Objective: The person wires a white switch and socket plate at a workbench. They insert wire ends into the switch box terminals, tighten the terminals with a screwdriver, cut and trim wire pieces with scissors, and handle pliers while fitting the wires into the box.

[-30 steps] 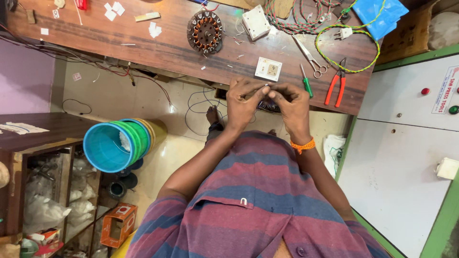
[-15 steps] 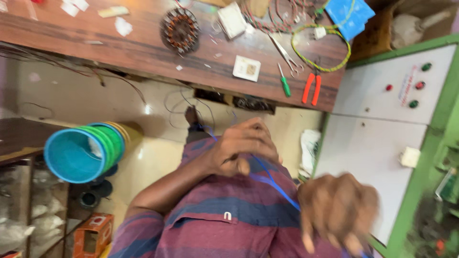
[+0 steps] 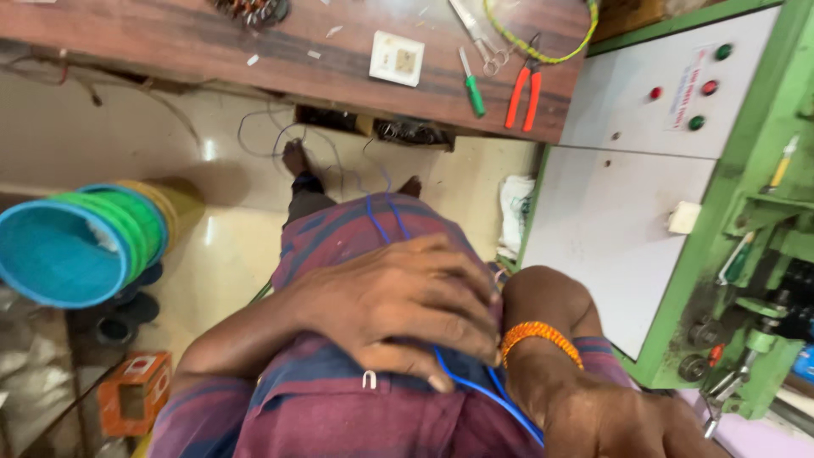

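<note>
Head view: left hand (image 3: 398, 309) grip curled around thin blue wire (image 3: 475, 388); right grip indiscernible.

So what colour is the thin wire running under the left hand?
Blue; the thin wire shows in the head view.

The scene is bright and the light is soft, like daylight mixed with room light. On the pale floor (image 3: 229, 246) there is a small glare spot far on the left, close under the wooden bench (image 3: 339, 68), and a broad shine near the stacked bins (image 3: 85, 246). The bench gives a dark shadow on its underside. The white cabinet panel (image 3: 619, 229) on the right is evenly lit, without hard shadows. The left hand (image 3: 398, 309) is quite sharp, but the right hand (image 3: 619, 424) at the near edge is soft and cut by the frame. The left near corner is blurred. Straight lines lean and bend toward the edges, as with a wide lens.
</note>
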The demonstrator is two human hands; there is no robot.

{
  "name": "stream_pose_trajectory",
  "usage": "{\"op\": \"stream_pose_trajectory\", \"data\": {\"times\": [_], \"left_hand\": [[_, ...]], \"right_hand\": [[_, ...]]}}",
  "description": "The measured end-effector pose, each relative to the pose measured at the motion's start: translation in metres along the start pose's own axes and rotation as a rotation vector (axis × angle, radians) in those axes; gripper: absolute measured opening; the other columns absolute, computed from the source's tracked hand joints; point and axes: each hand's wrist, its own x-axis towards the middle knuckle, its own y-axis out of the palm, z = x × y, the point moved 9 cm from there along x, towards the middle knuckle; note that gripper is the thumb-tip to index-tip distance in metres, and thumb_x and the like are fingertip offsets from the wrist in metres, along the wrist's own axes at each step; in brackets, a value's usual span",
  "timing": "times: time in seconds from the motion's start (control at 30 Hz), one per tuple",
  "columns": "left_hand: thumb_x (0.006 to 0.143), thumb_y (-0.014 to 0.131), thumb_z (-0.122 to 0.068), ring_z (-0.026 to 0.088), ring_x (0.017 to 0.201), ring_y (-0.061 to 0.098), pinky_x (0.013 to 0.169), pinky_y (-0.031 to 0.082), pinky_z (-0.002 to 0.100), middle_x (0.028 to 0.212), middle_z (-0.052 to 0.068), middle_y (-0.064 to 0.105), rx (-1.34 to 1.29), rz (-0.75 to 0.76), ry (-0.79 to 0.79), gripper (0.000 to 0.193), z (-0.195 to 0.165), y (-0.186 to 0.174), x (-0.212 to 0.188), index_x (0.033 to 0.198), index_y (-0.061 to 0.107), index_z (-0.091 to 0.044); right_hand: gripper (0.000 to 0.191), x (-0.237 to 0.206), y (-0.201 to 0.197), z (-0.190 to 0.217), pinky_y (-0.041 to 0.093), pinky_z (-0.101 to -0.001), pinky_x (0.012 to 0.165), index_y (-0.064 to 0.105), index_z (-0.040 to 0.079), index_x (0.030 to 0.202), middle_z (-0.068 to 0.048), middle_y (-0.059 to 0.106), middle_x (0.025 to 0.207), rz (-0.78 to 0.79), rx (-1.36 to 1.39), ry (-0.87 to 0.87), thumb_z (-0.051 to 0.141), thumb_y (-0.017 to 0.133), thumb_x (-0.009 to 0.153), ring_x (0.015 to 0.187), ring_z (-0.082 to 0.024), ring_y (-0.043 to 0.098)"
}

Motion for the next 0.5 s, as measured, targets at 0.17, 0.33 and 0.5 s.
{"op": "stream_pose_trajectory", "data": {"times": [0.17, 0.33, 0.5], "left_hand": [[0.104, 0.074, -0.030, 0.025, 0.098, 0.067, 0.083, 0.052, 0.038, 0.105, 0.003, 0.066, -0.092, 0.047, -0.022, 0.027, 0.008, 0.008, -0.006, 0.123, 0.070, -0.012], [0.102, 0.072, -0.031, 0.024, 0.088, 0.066, 0.065, 0.050, 0.035, 0.093, 0.005, 0.061, -0.068, 0.039, -0.030, 0.023, 0.009, 0.012, -0.017, 0.115, 0.071, -0.012], [0.104, 0.073, -0.030, 0.025, 0.074, 0.067, 0.063, 0.050, 0.036, 0.085, 0.006, 0.063, -0.104, 0.042, -0.004, 0.023, 0.030, 0.026, -0.014, 0.105, 0.066, -0.008]], "right_hand": [[0.031, -0.002, -0.011, -0.028, 0.036, -0.0348, 0.049, 0.045, 0.018, 0.091, 0.000, 0.046, 0.071, 0.105, 0.159, 0.180, 0.028, 0.021, 0.109, 0.056, -0.016, 0.048], [0.026, -0.001, -0.014, -0.029, 0.039, -0.0357, 0.054, 0.040, 0.017, 0.093, -0.001, 0.047, 0.076, 0.238, 0.135, 0.190, 0.015, 0.020, 0.109, 0.061, -0.018, 0.049], [0.026, -0.019, -0.010, -0.022, 0.040, -0.0336, 0.055, 0.037, 0.019, 0.093, 0.001, 0.046, 0.076, 0.345, 0.058, 0.093, 0.002, 0.024, 0.106, 0.062, -0.015, 0.048]]}}
